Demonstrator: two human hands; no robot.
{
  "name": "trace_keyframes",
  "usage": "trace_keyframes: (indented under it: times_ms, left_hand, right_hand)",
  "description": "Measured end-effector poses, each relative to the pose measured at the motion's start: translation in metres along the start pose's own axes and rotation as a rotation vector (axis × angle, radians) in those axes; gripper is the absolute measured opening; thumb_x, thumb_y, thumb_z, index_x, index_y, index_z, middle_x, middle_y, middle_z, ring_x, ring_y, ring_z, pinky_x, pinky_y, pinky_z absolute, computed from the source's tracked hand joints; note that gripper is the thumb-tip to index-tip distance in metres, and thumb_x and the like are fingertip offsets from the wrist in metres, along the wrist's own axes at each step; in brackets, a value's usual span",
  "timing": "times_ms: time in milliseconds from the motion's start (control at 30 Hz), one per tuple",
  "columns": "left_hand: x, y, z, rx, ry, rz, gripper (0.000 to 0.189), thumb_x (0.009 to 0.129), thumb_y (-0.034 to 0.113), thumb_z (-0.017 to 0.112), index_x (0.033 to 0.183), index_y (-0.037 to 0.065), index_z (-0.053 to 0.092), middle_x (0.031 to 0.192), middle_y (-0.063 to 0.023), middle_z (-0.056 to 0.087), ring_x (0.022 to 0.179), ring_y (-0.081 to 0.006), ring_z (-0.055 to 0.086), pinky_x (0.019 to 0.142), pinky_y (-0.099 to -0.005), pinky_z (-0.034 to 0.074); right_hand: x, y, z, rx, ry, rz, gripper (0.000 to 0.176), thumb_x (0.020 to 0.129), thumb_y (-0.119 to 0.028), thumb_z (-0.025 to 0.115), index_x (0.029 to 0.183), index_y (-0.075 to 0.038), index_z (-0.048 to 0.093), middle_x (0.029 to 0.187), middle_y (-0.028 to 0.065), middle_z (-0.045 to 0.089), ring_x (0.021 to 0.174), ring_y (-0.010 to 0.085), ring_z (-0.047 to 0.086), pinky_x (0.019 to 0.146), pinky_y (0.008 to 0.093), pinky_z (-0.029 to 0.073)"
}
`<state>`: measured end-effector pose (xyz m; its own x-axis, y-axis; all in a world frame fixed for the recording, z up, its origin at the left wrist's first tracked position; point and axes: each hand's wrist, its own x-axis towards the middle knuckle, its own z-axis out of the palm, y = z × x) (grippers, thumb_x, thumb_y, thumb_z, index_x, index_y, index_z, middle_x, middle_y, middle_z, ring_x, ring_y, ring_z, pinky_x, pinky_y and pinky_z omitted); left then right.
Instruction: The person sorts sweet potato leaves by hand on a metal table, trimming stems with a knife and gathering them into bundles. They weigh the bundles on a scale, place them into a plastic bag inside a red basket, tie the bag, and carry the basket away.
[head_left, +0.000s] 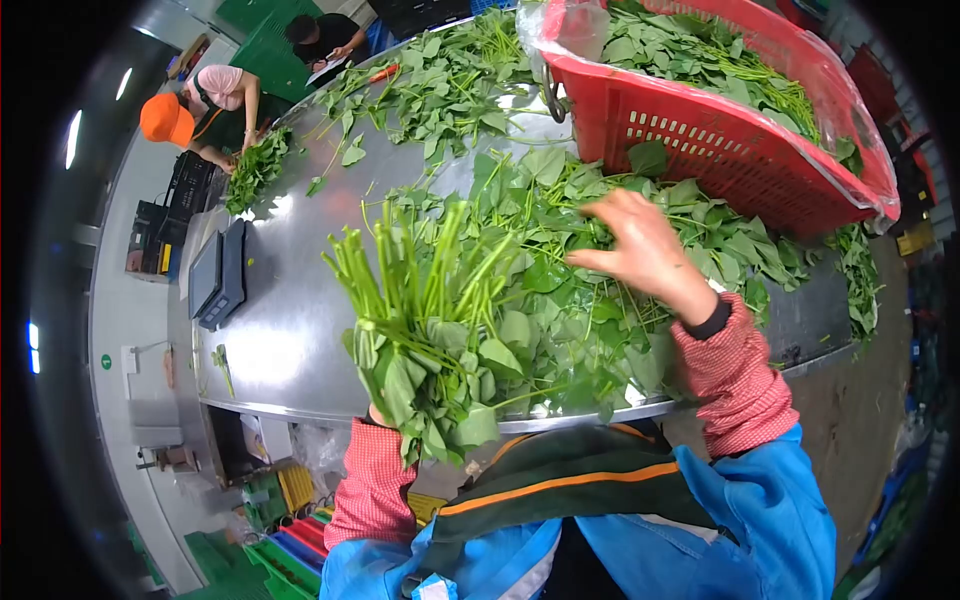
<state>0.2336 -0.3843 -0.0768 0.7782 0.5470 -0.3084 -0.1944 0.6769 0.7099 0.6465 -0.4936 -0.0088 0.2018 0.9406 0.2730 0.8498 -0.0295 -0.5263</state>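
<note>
A thick bunch of leafy green stems (425,340) stands near the table's front edge, cut ends up and leaves hanging down. My left hand (381,414) is wrapped round it from below, mostly hidden behind the leaves. Over the loose greens (590,320) spread on the metal table (270,345), my right hand (640,248) is open, thumb and fingers apart, with nothing held between them. Just beyond my right hand is a red plastic crate (700,130), lined with clear plastic and filled with more greens.
A dark scale (218,274) sits at the table's left end. At the far left a person in an orange cap (167,120) handles greens; another person in black (325,45) is at the far side. More greens (440,90) lie along the back.
</note>
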Motion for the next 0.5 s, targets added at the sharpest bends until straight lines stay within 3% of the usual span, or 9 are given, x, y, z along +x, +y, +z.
trace_keyframes:
  times_ms: [67, 133, 200, 267, 300, 400, 467, 500]
  left_hand:
    - [0.01, -0.007, 0.012, 0.033, 0.001, -0.017, 0.077, 0.087, 0.037, 0.067, 0.147, 0.009, 0.029, 0.144, -0.012, 0.041, 0.128, -0.027, 0.045, 0.11, -0.0443, 0.036]
    - [0.023, 0.001, 0.055, 0.122, -0.086, -0.065, 0.079, 0.086, 0.037, 0.069, 0.148, 0.01, 0.028, 0.144, -0.0113, 0.04, 0.129, -0.0259, 0.044, 0.11, -0.043, 0.036]
    - [0.032, 0.001, 0.063, 0.168, -0.286, 0.087, 0.08, 0.086, 0.036, 0.069, 0.148, 0.01, 0.027, 0.145, -0.0101, 0.039, 0.129, -0.0239, 0.044, 0.11, -0.0411, 0.035]
    - [0.034, 0.007, 0.067, 0.236, -0.329, 0.106, 0.082, 0.085, 0.036, 0.07, 0.149, 0.01, 0.026, 0.146, -0.0097, 0.038, 0.13, -0.0235, 0.043, 0.11, -0.041, 0.035]
    - [0.033, 0.007, 0.067, 0.229, -0.215, 0.031, 0.083, 0.085, 0.036, 0.071, 0.149, 0.01, 0.025, 0.147, -0.0098, 0.037, 0.131, -0.0235, 0.042, 0.111, -0.041, 0.034]
    - [0.028, 0.007, 0.071, 0.005, -0.009, -0.122, 0.079, 0.087, 0.034, 0.067, 0.149, 0.009, 0.025, 0.148, -0.0113, 0.036, 0.132, -0.0246, 0.041, 0.111, -0.0415, 0.034]
    - [0.025, -0.005, 0.027, -0.008, -0.026, -0.141, 0.073, 0.09, 0.032, 0.064, 0.148, 0.008, 0.026, 0.147, -0.0126, 0.036, 0.132, -0.0259, 0.042, 0.111, -0.0424, 0.035]
    - [0.016, -0.003, 0.039, -0.017, -0.005, -0.125, 0.076, 0.088, 0.032, 0.066, 0.148, 0.008, 0.026, 0.147, -0.0132, 0.036, 0.132, -0.0275, 0.042, 0.111, -0.0437, 0.036]
  right_hand:
    - [0.012, -0.044, 0.001, 0.036, 0.201, -0.217, 0.057, 0.068, -0.051, 0.076, 0.096, -0.002, 0.067, 0.099, 0.0144, 0.059, 0.101, 0.0316, 0.054, 0.089, 0.0453, 0.043]
    - [0.017, -0.067, 0.012, 0.015, 0.109, -0.336, 0.054, 0.069, -0.051, 0.075, 0.091, -0.002, 0.069, 0.094, 0.0144, 0.061, 0.103, 0.0317, 0.053, 0.09, 0.045, 0.042]
    - [0.017, -0.061, 0.037, 0.202, -0.068, -0.352, 0.038, 0.076, -0.043, 0.071, 0.084, -0.006, 0.071, 0.084, 0.0125, 0.065, 0.092, 0.0301, 0.058, 0.088, 0.0429, 0.043]
    - [0.019, -0.055, 0.051, 0.514, -0.17, -0.305, 0.032, 0.08, -0.039, 0.069, 0.083, -0.007, 0.071, 0.079, 0.0114, 0.067, 0.085, 0.0295, 0.061, 0.086, 0.0412, 0.043]
    - [0.015, -0.05, 0.048, 0.57, -0.129, -0.332, 0.023, 0.085, -0.031, 0.064, 0.085, -0.009, 0.071, 0.074, 0.0112, 0.066, 0.073, 0.0306, 0.063, 0.077, 0.0418, 0.047]
    - [0.008, -0.041, 0.038, 0.38, -0.029, -0.09, 0.022, 0.086, -0.029, 0.061, 0.085, -0.008, 0.068, 0.074, 0.0129, 0.065, 0.07, 0.0321, 0.063, 0.067, 0.045, 0.049]
    - [0.009, -0.026, 0.036, 0.15, 0.187, -0.15, 0.018, 0.088, -0.022, 0.058, 0.081, -0.006, 0.063, 0.072, 0.0138, 0.063, 0.067, 0.0331, 0.062, 0.059, 0.0441, 0.049]
    - [0.01, -0.014, 0.034, 0.06, 0.341, -0.157, 0.017, 0.088, -0.019, 0.058, 0.079, -0.006, 0.061, 0.071, 0.0137, 0.063, 0.066, 0.0328, 0.062, 0.058, 0.0433, 0.049]
